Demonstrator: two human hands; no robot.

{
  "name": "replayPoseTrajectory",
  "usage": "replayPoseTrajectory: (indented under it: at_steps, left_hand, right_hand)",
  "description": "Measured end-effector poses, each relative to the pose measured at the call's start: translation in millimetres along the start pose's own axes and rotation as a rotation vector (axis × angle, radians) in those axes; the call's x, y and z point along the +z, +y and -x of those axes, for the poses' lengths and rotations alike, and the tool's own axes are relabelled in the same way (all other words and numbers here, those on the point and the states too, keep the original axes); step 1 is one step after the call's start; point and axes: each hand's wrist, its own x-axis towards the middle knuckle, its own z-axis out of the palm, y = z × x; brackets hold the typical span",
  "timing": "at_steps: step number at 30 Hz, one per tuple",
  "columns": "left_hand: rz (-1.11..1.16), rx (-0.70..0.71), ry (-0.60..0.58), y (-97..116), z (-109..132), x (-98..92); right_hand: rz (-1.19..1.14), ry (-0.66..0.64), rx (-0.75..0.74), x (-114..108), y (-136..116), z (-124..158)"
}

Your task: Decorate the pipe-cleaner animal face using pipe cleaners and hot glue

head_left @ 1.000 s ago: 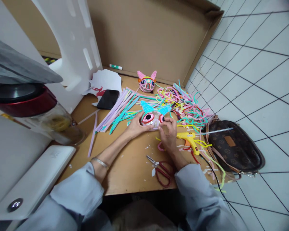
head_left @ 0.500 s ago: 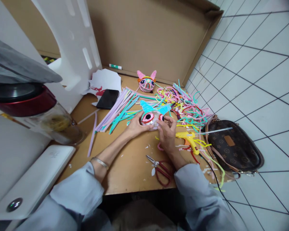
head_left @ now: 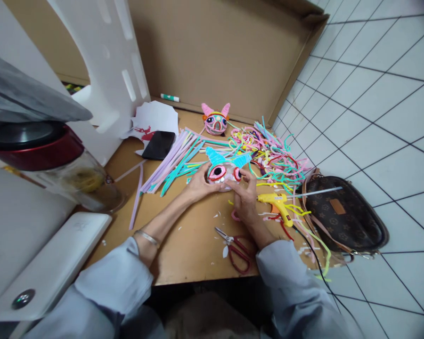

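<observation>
Figure (head_left: 227, 172), blue-eared, sits held within the grip of left hand (head_left: 199, 185) and right hand (head_left: 246, 196).

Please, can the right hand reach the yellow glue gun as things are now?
Probably yes: the yellow glue gun lies beside the right hand, with nothing evident between. That hand touches the blue-eared figure, which the left hand also holds.

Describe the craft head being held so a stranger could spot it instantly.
Find the brown table. Near its centre, the left hand grips a craft head that the right hand touches. Its blue ears set it apart from the pink-eared head behind.
</observation>
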Motion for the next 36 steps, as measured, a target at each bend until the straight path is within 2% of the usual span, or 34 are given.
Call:
replayPoseTrajectory:
  at_steps: [3, 9, 19, 28, 36]
  left_hand:
    - [0.045, -0.021, -0.046, 6.9, -0.3, -4.3]
    - [0.034, -0.047, -0.049, 15.9, 0.5, -10.0]
    - [0.001, 0.009, -0.029, -2.9, -2.2, -5.4]
    - [-0.092, 0.038, 0.018, -2.7, -3.2, -3.9]
    - [-0.143, -0.007, 0.030, 1.3, -2.0, -5.7]
  right_hand:
    - [0.020, 0.009, -0.017, -1.3, -1.4, -1.4]
    - [-0.046, -0.033, -0.017, -5.3, -6.5, -3.1]
    - [-0.063, -0.028, -0.041, -5.7, -9.3, -5.1]
    - [-0.113, -0.028, -0.055, -4.2, -7.2, -4.2]
    - [-0.104, -0.066, -0.031, -4.3, -6.6, -3.7]
